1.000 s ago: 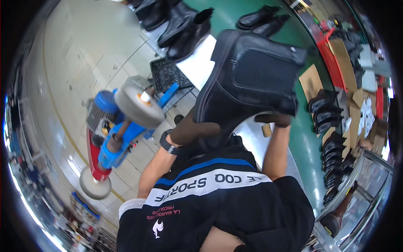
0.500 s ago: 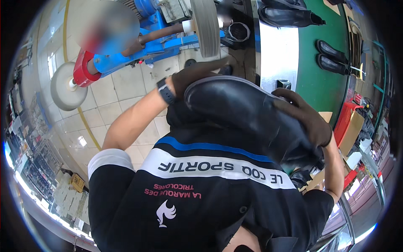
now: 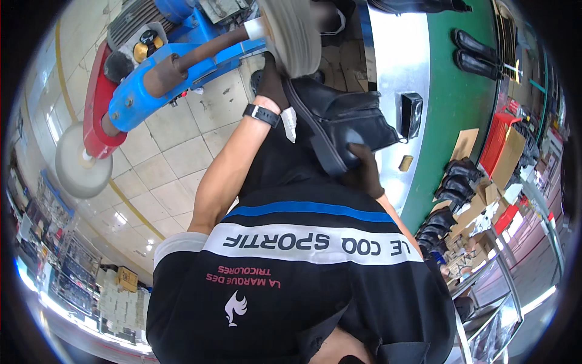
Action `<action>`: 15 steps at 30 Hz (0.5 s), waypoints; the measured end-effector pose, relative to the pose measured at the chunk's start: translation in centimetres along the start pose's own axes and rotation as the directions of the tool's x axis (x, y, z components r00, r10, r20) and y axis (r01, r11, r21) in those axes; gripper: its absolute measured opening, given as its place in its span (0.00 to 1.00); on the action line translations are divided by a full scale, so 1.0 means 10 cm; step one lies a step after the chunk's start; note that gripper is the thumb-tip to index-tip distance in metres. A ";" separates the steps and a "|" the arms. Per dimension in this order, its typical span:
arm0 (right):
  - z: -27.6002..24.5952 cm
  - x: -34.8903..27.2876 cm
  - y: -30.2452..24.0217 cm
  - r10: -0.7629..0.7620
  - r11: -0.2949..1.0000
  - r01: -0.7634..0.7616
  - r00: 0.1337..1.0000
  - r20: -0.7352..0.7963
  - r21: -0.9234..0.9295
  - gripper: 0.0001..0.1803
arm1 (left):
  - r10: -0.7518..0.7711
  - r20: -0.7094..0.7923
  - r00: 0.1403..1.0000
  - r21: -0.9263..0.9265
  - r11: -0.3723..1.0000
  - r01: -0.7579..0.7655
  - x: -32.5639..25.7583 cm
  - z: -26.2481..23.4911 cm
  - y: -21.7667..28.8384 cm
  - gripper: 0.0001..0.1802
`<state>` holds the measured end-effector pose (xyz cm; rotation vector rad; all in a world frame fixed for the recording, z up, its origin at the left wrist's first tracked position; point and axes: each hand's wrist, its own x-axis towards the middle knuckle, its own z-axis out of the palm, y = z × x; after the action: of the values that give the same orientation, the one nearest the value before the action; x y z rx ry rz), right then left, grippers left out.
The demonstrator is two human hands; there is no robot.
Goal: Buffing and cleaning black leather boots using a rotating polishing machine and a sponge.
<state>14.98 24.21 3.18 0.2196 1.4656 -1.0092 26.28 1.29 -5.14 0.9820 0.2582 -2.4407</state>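
A black leather ankle boot (image 3: pixel 342 118) with a thick dark sole is held up against the edge of a grey, fuzzy buffing wheel (image 3: pixel 295 33) near the top of the view. The wheel sits on the end of a brown shaft that runs out of a blue polishing machine (image 3: pixel 145 85) with a red base, and a second, pale round wheel (image 3: pixel 77 167) hangs at the machine's far end over the tiled floor (image 3: pixel 170 158).

The left hand (image 3: pixel 274 85), in a dark glove with a black wristwatch (image 3: pixel 262 113) just below it, grips the upper end of the boot right beside the wheel. The right hand (image 3: pixel 362 173), also in a dark glove, is closed around the lower end of the boot near the sole. The boot lies tilted between the two hands, its upper end touching or almost touching the wheel; the exact contact cannot be told.

The person wears a black shirt (image 3: pixel 303 273) with a blue stripe and a white band across it.

To the right runs a long surface (image 3: pixel 448 103) with a green top and a shiny metal edge. On it lie a pair of black boots (image 3: pixel 479 54), well apart from the hands, and a small dark box (image 3: pixel 411 113) rests on the metal edge. Further right, more black boots (image 3: pixel 451 188) stand in a cluster beside brown cardboard boxes (image 3: pixel 509 158) and a red crate (image 3: pixel 492 142).
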 end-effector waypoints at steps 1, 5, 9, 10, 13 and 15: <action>0.52 -0.09 -0.24 0.117 0.931 -0.133 0.991 0.067 0.339 0.23 | 0.033 -0.016 0.999 0.017 0.999 -0.033 0.06 -0.04 0.03 0.34; 0.61 0.36 0.01 -0.755 0.301 0.699 0.590 0.286 -0.649 0.22 | -0.359 0.659 0.661 -0.565 0.342 0.750 0.88 -0.93 0.39 0.34; 0.99 0.75 -0.24 0.036 0.837 -0.120 0.986 0.166 0.533 0.21 | -0.465 0.698 0.545 -0.528 0.181 0.830 1.29 -1.19 0.76 0.35; 0.99 0.80 -0.24 0.018 0.845 -0.110 0.984 0.176 0.523 0.21 | -0.479 0.696 0.535 -0.520 0.177 0.836 1.29 -1.19 0.77 0.35; 0.93 0.63 -0.17 0.031 0.800 -0.125 0.985 0.168 0.587 0.17 | -0.332 0.712 0.619 -0.454 0.455 0.766 1.09 -1.16 0.73 0.35; 0.70 0.35 -0.05 -0.451 0.887 0.457 0.888 0.084 -0.067 0.20 | -0.244 0.818 0.521 -0.379 0.452 0.808 0.69 -0.81 0.44 0.33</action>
<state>18.91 17.63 1.44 -0.2333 1.5294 -1.3107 29.12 -2.24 -15.73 -0.5054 1.4048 -2.6156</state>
